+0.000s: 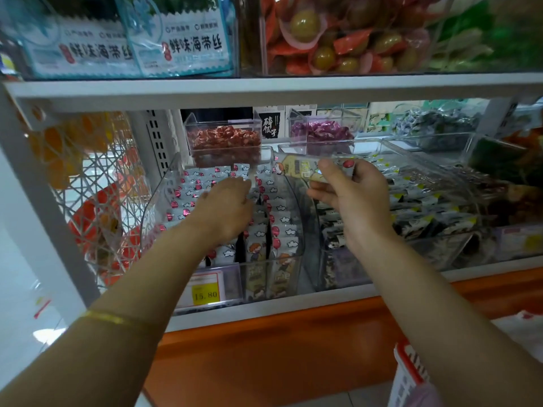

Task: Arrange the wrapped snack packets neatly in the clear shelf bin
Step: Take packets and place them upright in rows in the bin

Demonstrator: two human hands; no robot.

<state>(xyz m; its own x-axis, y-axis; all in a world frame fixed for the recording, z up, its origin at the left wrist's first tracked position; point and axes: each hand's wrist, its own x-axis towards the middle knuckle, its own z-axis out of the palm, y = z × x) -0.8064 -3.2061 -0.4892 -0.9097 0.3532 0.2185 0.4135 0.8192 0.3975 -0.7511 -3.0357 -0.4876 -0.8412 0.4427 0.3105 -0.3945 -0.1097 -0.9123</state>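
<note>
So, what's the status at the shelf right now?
Left hand rests on packet rows in clear bin. Right hand pinches one packet, raised. Nothing in the way.

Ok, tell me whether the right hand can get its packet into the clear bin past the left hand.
Probably yes. The right hand holds the packet just above the open top of the clear bin, toward its right side. The left hand reaches in over the middle, leaving that side uncovered.

The left grip (226, 207) reaches into the clear shelf bin (160, 201), fingers down among upright rows of white wrapped snack packets (282, 227). The right grip (352, 195) pinches 1 packet (302, 168) above the bin's right wall. A yellow price tag (205, 293) at the bin's front reads 15.80.
</note>
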